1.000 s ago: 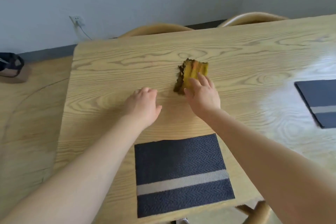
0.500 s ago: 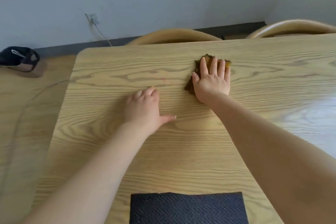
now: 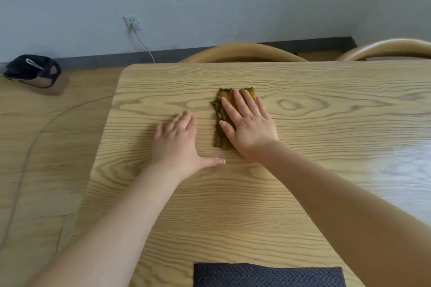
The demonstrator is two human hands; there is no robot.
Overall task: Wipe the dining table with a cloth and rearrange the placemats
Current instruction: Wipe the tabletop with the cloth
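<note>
Head view: pale wood table [image 3: 303,193] across most of the frame, grain running left to right.

Cloth [image 3: 224,119], yellow and brown, folded into a strip, flat on the table toward the far edge, long side pointing near to far.

Right hand [image 3: 249,128] flat on the cloth, fingers straight and slightly spread, palm pressing down; nothing curled round it. Far end and left edge of the cloth showing past the fingers.

Left hand [image 3: 179,142] flat on the bare table just left of the cloth, not touching it; fingers straight and together, thumb stretched out to the right toward the near end of the cloth. Holding nothing.

Placemat [image 3: 268,275], dark with a herringbone weave, at the near edge of the table, cut off by the frame bottom, well apart from both hands.

Two curved chair backs [image 3: 242,52] beyond the far edge. Socket [image 3: 133,23] on the wall with a cable [image 3: 144,46] hanging down. Dark bag [image 3: 32,70] on the floor at far left.
</note>
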